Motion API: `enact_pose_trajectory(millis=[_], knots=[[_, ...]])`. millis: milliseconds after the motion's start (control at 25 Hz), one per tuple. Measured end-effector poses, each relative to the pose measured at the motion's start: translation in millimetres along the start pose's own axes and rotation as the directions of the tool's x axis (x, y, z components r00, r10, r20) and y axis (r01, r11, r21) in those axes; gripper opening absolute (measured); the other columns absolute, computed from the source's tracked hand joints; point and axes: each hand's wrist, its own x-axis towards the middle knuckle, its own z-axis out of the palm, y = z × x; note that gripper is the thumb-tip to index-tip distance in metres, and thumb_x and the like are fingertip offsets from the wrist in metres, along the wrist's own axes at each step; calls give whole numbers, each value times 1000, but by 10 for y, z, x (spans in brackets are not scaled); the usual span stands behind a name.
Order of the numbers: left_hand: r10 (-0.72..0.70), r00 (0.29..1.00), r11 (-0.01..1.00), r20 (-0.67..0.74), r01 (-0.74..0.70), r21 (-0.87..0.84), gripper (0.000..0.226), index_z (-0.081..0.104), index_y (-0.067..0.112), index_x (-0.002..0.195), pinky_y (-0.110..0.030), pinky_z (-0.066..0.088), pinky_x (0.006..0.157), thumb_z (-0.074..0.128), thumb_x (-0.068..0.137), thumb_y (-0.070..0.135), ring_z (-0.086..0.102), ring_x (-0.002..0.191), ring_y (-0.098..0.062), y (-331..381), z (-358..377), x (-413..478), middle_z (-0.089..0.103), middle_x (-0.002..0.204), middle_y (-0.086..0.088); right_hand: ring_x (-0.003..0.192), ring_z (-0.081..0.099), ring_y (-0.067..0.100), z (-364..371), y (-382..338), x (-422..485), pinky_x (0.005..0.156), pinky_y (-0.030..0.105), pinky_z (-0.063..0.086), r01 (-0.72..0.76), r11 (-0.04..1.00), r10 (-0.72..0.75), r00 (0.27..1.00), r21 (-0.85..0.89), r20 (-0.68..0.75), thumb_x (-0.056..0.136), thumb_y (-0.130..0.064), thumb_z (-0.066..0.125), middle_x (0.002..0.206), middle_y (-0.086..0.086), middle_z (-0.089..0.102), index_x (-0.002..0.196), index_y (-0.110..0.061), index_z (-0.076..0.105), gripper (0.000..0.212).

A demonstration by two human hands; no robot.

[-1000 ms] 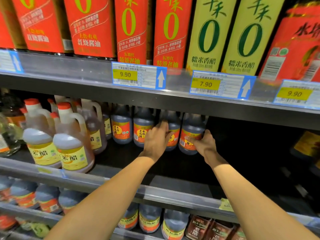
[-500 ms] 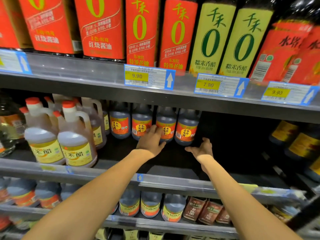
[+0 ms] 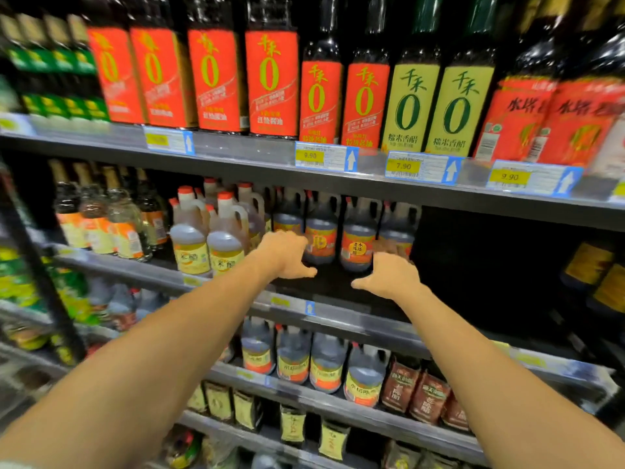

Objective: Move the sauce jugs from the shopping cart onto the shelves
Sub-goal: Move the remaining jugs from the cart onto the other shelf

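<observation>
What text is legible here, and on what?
"9.90": centre price tag.
"7.90": next price tag rightward.
"9.90": right price tag.
"千禾 0": red-label bottles.
"千禾 0 糯米香醋": green-label bottles.
"水塔": far-right red bottles.
Too blurred: left price tag, dark jugs, lower-shelf packs.

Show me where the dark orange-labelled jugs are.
Head view, centre: the dark jugs stand in a row at the back of the middle shelf, right of the pale jugs, just beyond the left hand and right hand.
</observation>
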Motion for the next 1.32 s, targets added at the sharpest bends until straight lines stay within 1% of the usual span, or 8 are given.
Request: enact_pose_trajectory(millis=[160, 320, 520, 680, 840, 1080, 1200, 1320], knots=[[-75, 997, 997, 18, 75, 22, 83, 37, 19, 142, -46, 44, 95, 56, 80, 70, 49, 125, -36, -108, -117, -507, 43, 141, -13, 137, 35, 34, -112, -318, -297, 106, 50, 38, 210, 974, -211, 977, -88, -6, 72, -65, 70, 149, 11, 36, 147, -24, 31, 94], [-164, 986, 986, 12, 163, 33, 85, 34, 21, 144, -45, 46, 92, 57, 79, 70, 51, 123, -36, -358, -117, -1141, 41, 142, -13, 146, 19, 34, 39, -804, -570, 114, 57, 28, 350, 929, -343, 937, -123, 72, 72, -72, 66, 161, 10, 16, 156, -32, 8, 110], [-365, 928, 931, 71, 361, 56, 87, 28, 23, 148, -46, 46, 92, 55, 80, 72, 50, 124, -35, -1053, -66, -2168, 39, 144, -11, 146, 21, 35, 187, -1793, -1047, 114, 57, 28, 557, 824, -552, 831, -104, 75, 75, -67, 68, 161, 11, 15, 157, -25, 8, 110], [-539, 838, 842, 86, 535, 60, 86, 32, 24, 145, -46, 46, 94, 56, 79, 73, 51, 123, -35, -1722, 75, -3072, 39, 142, -12, 144, 24, 34, 372, -2770, -1459, 111, 51, 36, 696, 715, -694, 718, -73, 55, 75, -64, 69, 160, 12, 19, 156, -26, 11, 107], [-661, 738, 750, 136, 657, 79, 86, 29, 23, 147, -46, 47, 92, 54, 81, 72, 52, 122, -36, -2440, 291, -4131, 41, 142, -13, 147, 19, 33, 669, -3832, -1908, 113, 53, 33, 788, 615, -782, 607, 20, 139, 77, -63, 68, 162, 9, 13, 156, -27, 10, 105], [-811, 553, 574, 191, 815, 77, 87, 40, 19, 140, -47, 50, 94, 58, 75, 74, 57, 114, -36, -3347, 717, -5565, 51, 132, -15, 147, 21, 33, 1298, -5050, -2591, 112, 50, 36, 839, 534, -837, 506, 107, 211, 76, -63, 70, 160, 9, 18, 156, -25, 13, 106], [-849, 482, 509, 218, 856, 90, 89, 37, 19, 144, -40, 50, 94, 59, 76, 74, 56, 116, -35, -3655, 806, -5890, 49, 133, -15, 146, 22, 32, 1538, -5490, -2699, 111, 50, 35, 847, 505, -853, 462, 165, 244, 74, -63, 72, 158, 8, 20, 154, -24, 18, 104], [-862, 448, 479, 237, 873, 92, 90, 33, 20, 146, -40, 49, 93, 57, 78, 73, 56, 116, -33, -3978, 958, -5939, 46, 137, -15, 145, 24, 32, 1829, -5892, -2615, 110, 48, 36, 848, 488, -861, 430, 205, 270, 76, -61, 70, 158, 9, 21, 155, -24, 16, 102]])
